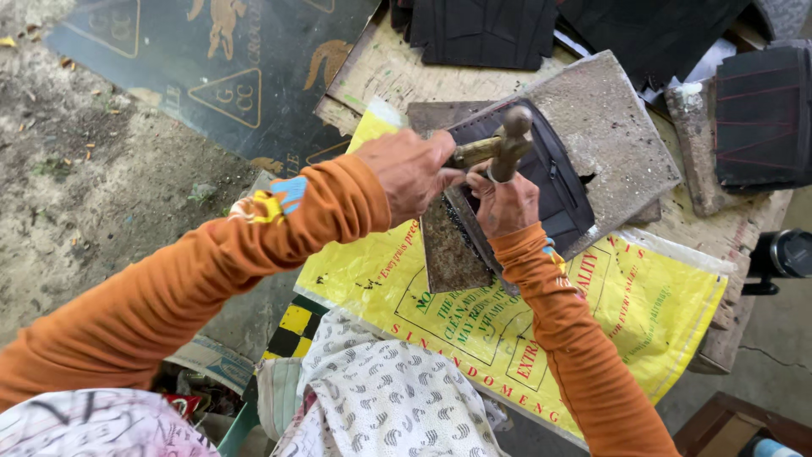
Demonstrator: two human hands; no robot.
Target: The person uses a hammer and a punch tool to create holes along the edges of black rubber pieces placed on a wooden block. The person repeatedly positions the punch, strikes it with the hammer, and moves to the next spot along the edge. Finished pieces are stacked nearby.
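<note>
My left hand (pixel 410 172) grips the handle of a small metal hammer (pixel 510 142), whose head hangs over a dark stitched piece of material (pixel 554 190). That piece lies on a grey stone slab (pixel 609 114). My right hand (pixel 506 203) rests just under the hammer head. It holds a flat rusty metal blade (pixel 448 250) against the edge of the dark piece. Both arms wear orange sleeves.
A yellow woven sack (pixel 609 313) covers the wooden board (pixel 381 68) under the slab. Stacks of black stitched pieces lie at the right (pixel 761 110) and top (pixel 482 30). A dark printed panel (pixel 211 76) lies on the dirt ground at left. Patterned cloth (pixel 381 398) covers my lap.
</note>
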